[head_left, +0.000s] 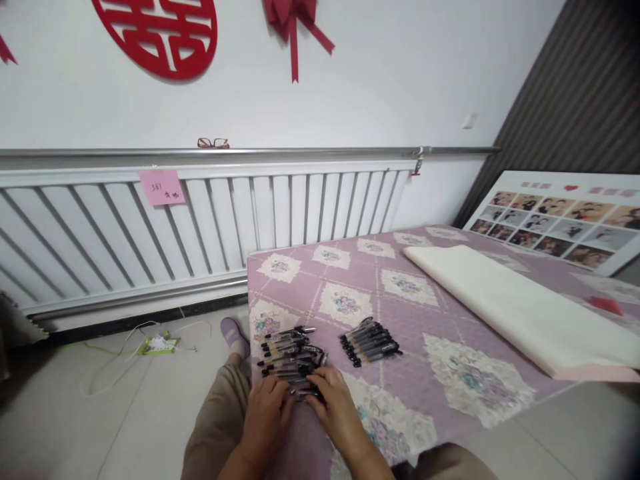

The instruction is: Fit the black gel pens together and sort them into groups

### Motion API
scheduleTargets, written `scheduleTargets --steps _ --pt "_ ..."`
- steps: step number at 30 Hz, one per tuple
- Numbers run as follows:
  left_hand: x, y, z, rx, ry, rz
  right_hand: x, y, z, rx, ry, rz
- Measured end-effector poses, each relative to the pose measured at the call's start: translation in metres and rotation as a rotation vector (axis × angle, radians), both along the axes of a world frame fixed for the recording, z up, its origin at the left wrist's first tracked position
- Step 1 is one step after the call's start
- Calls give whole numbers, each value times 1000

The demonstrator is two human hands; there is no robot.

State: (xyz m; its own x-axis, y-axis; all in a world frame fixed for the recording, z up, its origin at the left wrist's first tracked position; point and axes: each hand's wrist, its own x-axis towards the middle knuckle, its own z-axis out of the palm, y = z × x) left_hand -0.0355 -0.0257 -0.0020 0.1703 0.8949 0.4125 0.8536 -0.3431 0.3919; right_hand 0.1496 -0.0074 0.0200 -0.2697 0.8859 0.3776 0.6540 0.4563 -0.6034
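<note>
A loose pile of several black-capped pens [290, 352] lies near the left front corner of a bed covered with a pink patterned sheet [400, 313]. Both hands rest at the near edge of that pile. My left hand [265, 417] has its fingers curled over the closest pens. My right hand [336, 408] pinches a pen at the pile's right side. A second, tidier group of black pens [371, 341] lies a little to the right, apart from both hands.
A folded cream cloth [520, 308] lies across the bed's right side. A white radiator [200, 227] with a pink note [161, 187] runs along the wall. A framed photo collage [560, 220] leans at right. Cables and a small packet [159, 344] lie on the floor.
</note>
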Motion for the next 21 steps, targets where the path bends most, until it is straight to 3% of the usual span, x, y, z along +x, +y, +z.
scheduleTargets --steps 6,13,21 --pt "-13 -13 -6 7 -40 3 17 -6 0 -116 -25 2" --pt "-7 3 -1 -105 11 -17 9 6 -2 -120 -193 -10" --pt "-5 2 2 7 62 12 24 18 0 -111 -97 83"
